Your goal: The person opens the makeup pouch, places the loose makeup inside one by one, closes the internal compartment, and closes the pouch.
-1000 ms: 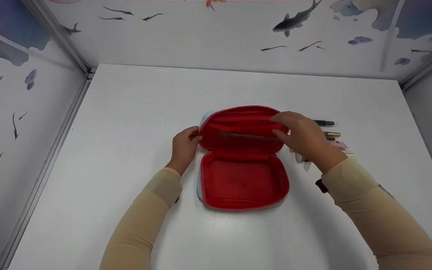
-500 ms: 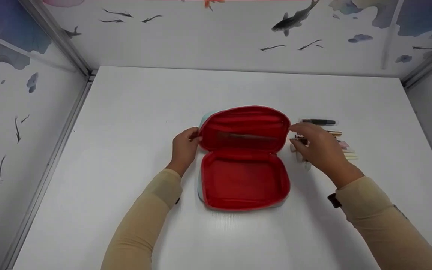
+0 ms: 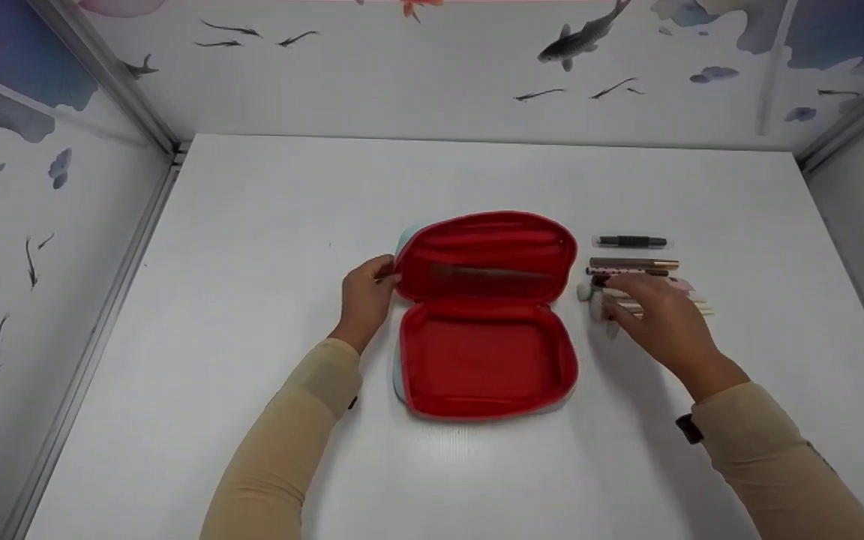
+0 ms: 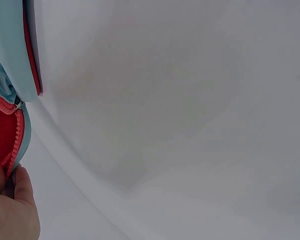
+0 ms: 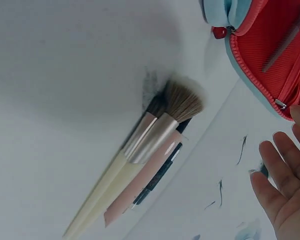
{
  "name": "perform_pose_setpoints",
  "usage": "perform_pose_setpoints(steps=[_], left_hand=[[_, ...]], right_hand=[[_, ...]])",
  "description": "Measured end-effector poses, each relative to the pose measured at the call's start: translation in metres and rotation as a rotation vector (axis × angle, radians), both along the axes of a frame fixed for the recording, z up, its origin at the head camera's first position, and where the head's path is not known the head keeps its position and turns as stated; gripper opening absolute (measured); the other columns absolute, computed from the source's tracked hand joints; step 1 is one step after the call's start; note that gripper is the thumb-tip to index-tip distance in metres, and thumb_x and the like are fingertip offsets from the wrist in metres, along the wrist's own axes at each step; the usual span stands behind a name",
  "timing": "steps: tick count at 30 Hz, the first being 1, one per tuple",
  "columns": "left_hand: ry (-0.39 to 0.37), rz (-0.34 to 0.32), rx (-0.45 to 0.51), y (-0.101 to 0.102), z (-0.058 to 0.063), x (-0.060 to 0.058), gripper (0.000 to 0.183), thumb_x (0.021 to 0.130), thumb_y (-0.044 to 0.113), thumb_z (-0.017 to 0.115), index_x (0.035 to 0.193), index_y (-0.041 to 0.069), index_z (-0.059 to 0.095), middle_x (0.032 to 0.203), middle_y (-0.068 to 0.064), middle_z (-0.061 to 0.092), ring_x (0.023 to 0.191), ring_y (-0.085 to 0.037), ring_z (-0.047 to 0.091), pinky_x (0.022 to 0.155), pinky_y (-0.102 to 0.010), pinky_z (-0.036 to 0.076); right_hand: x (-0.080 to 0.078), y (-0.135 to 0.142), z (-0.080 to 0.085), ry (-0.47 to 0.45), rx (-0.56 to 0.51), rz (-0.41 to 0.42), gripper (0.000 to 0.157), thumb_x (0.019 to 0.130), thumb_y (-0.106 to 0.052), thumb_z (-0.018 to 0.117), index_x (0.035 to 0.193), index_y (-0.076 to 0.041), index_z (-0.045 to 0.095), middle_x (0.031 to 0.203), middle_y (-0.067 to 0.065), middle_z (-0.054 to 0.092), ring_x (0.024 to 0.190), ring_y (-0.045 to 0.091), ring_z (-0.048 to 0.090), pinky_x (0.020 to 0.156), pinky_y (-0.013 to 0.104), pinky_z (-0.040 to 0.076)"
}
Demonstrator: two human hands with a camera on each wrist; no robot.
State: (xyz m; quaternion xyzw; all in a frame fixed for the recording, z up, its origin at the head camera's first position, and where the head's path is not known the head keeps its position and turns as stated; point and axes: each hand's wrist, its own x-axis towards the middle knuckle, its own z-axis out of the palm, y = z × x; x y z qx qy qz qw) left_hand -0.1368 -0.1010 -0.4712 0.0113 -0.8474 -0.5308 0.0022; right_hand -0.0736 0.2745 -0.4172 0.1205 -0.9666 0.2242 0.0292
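Two bare hands with tan sleeves [image 3: 282,427] reach in over a white table. The left hand [image 3: 367,296] pinches the left edge of the raised lid of a zipped case [image 3: 488,360], red inside and pale blue outside, which lies unfolded between the hands. A slim, brush-like tool [image 3: 492,271] rests inside the lid. The right hand [image 3: 661,319], released, fingers apart, hovers over a row of cosmetics tools to the right of the case; whether it touches any cannot be told. Beneath it are pale-handled brushes [image 5: 145,142] with soft bristles; just beyond its fingertips lies a brown tube [image 3: 631,264], and farther off a black pen [image 3: 632,241]. Around both hands spreads the smooth, pale tabletop [image 3: 289,202], with soft shadows beneath the arms. Past the hands stands a white back wall [image 3: 402,97] printed with a dark fish, tadpole-like strokes and watercolour leaves; to the left, a similar side wall [image 3: 87,202] meets it at a grey metal frame [image 3: 113,82].
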Motion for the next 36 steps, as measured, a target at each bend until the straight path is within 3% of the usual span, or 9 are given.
perform_pose_setpoints(steps=[7,22,36], left_hand=[[0.017,0.003,-0.003,0.0,0.0,0.0,0.026,0.089,-0.003,0.063,0.115,-0.003,0.065,0.111,-0.016,0.068,0.107,-0.026,0.063,0.09,-0.033,0.051],[0.032,-0.001,-0.003,-0.001,-0.001,0.0,0.024,0.09,-0.002,0.063,0.113,-0.002,0.066,0.109,-0.015,0.068,0.106,-0.026,0.063,0.089,-0.034,0.051],[0.032,-0.005,0.014,-0.001,-0.001,0.001,0.024,0.09,-0.003,0.062,0.114,-0.003,0.066,0.109,-0.016,0.068,0.106,-0.026,0.062,0.088,-0.034,0.052]], right_hand=[[0.008,0.015,-0.009,-0.148,0.099,-0.034,0.038,0.089,-0.006,0.066,0.126,-0.002,0.06,0.123,0.021,0.062,0.118,0.04,0.053,0.092,0.058,0.045],[0.016,0.029,-0.025,-0.223,0.192,-0.041,0.033,0.09,-0.007,0.065,0.121,-0.001,0.061,0.122,0.023,0.061,0.118,0.042,0.053,0.095,0.059,0.042],[0.014,0.038,-0.03,-0.28,0.261,-0.055,0.041,0.089,-0.007,0.067,0.129,-0.003,0.058,0.127,0.023,0.058,0.119,0.043,0.051,0.092,0.06,0.043]])
